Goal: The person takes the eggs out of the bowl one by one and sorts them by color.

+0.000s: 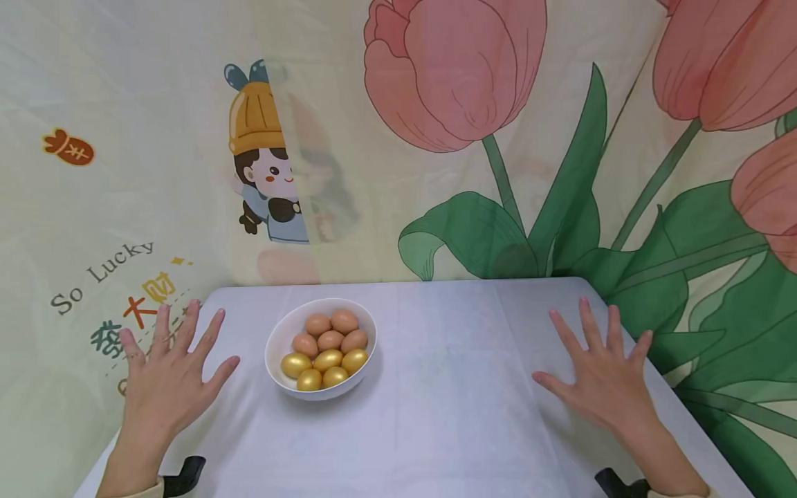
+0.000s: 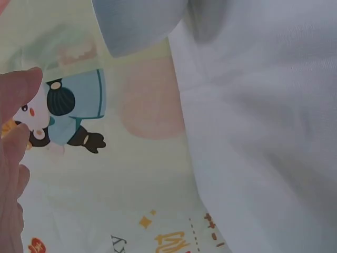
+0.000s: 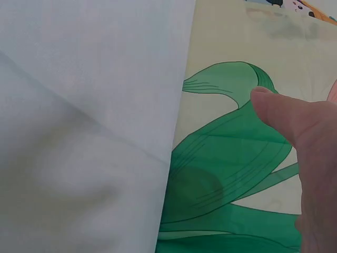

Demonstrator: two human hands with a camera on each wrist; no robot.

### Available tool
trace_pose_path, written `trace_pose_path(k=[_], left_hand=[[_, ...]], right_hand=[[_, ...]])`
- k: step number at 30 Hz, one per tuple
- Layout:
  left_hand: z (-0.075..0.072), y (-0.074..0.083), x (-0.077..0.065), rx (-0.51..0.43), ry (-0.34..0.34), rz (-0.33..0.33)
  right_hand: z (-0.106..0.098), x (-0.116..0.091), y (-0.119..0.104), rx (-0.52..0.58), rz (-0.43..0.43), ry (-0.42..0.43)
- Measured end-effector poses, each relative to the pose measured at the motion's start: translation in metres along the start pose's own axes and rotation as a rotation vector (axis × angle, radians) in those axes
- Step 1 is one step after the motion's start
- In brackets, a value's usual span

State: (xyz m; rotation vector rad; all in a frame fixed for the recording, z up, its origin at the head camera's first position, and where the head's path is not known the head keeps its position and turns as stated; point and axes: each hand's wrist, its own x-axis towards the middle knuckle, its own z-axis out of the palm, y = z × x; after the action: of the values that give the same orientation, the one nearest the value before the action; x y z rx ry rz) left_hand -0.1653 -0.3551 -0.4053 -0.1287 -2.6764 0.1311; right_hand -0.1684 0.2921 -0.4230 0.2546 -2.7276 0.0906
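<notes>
Bowl of eggs, white, upright on the white tabletop, left of center, toward the far edge. Inside: five brown eggs at the back, five gold eggs at the front, packed close, some touching. Bowl sits between the two hands, nearer the left one.

Left hand: raised near the tabletop's left side, back of hand up, fingers spread wide, thumb out toward the bowl, just beside it but apart. Right hand: raised near the right side, fingers likewise spread, thumb angled inward, well apart from the bowl. Soft shadows fall on the tabletop near both.

Black wrist mount on the left arm, another black mount on the right; cream sleeve edge shows at the left wrist.

Left wrist view catches the thumb, some fingertips and part of the bowl at the top; right wrist view, mainly the thumb. Printed backdrop behind: pink tulips and green leaves on the right, cartoon figure and "So Lucky" lettering on the left.
</notes>
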Motion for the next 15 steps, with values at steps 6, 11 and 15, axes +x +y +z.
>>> trace_pose_path(k=[6,11,15], left_hand=[[0.001,0.004,0.003,0.017,-0.004,0.004],[0.002,0.005,0.003,0.043,-0.023,-0.002],[0.004,0.006,0.004,0.053,-0.024,0.0]], right_hand=[[-0.002,0.008,-0.01,0.003,-0.026,0.027],[-0.002,0.015,-0.019,0.005,-0.044,0.041],[-0.004,0.019,-0.026,0.019,-0.053,0.045]])
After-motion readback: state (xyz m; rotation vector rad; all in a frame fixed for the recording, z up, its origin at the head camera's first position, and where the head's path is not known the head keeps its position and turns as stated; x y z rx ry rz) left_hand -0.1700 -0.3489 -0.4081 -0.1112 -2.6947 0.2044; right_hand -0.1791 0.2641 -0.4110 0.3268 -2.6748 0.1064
